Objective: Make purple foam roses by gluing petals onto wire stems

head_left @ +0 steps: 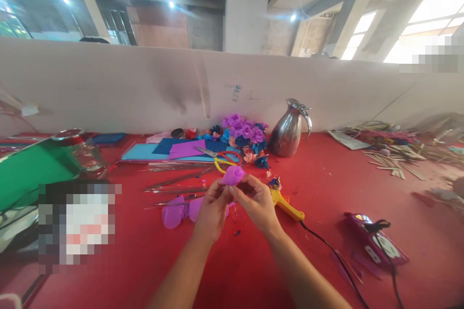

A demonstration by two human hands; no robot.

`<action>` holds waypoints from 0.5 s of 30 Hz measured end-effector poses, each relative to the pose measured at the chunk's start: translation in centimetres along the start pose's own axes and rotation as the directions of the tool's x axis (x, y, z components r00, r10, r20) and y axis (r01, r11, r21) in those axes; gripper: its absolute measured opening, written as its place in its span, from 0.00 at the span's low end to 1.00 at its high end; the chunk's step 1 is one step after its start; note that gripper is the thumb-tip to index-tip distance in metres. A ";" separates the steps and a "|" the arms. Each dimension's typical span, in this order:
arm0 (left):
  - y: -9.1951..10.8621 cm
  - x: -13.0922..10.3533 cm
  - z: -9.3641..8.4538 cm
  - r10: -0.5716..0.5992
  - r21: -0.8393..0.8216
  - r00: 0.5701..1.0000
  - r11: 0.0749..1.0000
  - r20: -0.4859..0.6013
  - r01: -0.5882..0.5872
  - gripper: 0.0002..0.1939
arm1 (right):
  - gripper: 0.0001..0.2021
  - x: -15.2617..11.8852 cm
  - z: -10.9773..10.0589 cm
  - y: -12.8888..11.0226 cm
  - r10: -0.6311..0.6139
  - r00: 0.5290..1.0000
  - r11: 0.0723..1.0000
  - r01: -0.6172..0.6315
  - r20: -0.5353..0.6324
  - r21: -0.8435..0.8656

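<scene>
Between the fingertips of both hands is a purple paper flower (234,175), its petals curled round a rolled centre. My left hand (214,206) pinches it from the left and below. My right hand (256,203) grips its lower right side, thumbs close together. Loose purple paper petals (174,213) lie on the red table beside my left hand. A yellow hot glue gun (288,205) rests just right of my right hand, its nozzle end among dark scraps. Scissors with red and yellow handles (219,155) lie beyond the flower.
Finished paper flowers (246,130) are heaped by the wall, beside a steel jug (290,128). Coloured paper sheets (155,152) and thin wires (177,188) lie left of centre. A glass jar (81,152) stands left. A purple power strip (377,239) with black cords sits right; sticks (395,159) lie behind.
</scene>
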State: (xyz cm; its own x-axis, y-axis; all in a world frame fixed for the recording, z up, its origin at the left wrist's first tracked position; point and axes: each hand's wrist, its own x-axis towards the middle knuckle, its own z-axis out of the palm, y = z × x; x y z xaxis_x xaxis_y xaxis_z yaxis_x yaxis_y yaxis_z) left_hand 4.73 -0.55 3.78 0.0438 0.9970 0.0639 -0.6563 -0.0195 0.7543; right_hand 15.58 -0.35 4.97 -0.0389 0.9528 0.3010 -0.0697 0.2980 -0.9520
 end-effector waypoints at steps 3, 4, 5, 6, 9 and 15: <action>0.1 0.1 0.0 -0.013 -0.046 1.000 0.999 -0.009 0.012 0.10 | 0.07 -0.3 0.2 -0.1 -0.076 0.997 0.995 0.075 -0.021 -0.067; 0.1 0.1 0.0 -0.015 -0.048 1.000 0.999 -0.007 0.014 0.10 | 0.06 -0.3 0.3 -0.2 -0.097 0.995 0.992 0.094 -0.032 -0.082; 0.1 0.1 0.0 -0.015 -0.043 1.000 0.999 -0.004 0.015 0.10 | 0.06 -0.4 0.3 -0.2 -0.113 0.993 0.990 0.109 -0.042 -0.092; 0.0 0.1 -0.1 -0.014 -0.032 1.000 0.999 0.000 0.014 0.09 | 0.06 -0.4 0.3 -0.1 -0.124 0.991 0.988 0.118 -0.053 -0.097; -0.2 0.2 -0.3 0.003 0.019 1.000 1.000 0.002 -0.003 0.09 | 0.05 -0.5 0.3 0.0 -0.115 0.991 0.991 0.109 -0.070 -0.084; -0.4 0.1 -0.5 0.104 0.164 0.993 0.982 -0.057 -0.093 0.08 | 0.08 -0.2 0.3 0.3 0.030 0.998 0.994 -0.025 -0.053 0.103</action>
State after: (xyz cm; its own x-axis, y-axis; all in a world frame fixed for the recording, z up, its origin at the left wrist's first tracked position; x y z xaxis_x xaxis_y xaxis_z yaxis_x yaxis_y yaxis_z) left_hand 4.61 -0.45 3.15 -0.0678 0.9922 0.1042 -0.5249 -0.1243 0.8420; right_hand 15.28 -0.45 4.60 0.0123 0.9632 0.2685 -0.1708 0.2666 -0.9485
